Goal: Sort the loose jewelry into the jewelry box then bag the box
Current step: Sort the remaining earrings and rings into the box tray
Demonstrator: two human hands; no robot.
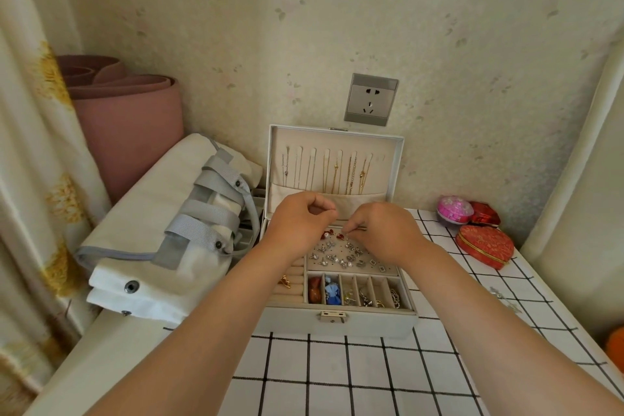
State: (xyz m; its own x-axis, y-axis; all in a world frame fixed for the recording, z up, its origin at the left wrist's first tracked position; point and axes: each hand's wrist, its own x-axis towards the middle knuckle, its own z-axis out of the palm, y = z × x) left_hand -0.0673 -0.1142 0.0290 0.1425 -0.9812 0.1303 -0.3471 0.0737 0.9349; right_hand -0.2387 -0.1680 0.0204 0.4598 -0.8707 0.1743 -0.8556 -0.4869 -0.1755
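The jewelry box (pixel 337 319) sits open on a table with a checked cloth (pixel 337 375), its lid (pixel 334 162) standing up against the wall. Thin chains (pixel 337 172) hang inside the lid. Both hands are over the back of the box. The left hand (pixel 297 223) is curled, with its fingertips pinched together; I cannot tell if it holds anything. The right hand (pixel 381 231) pinches something tiny just above the earring pad (pixel 347 255), too small to name. At the front of the box are little slots (pixel 359 292) with beads and bits in them. A white bag (pixel 162 236) lies just left of the box. A red heart box (pixel 484 246) lies to the right of the box.
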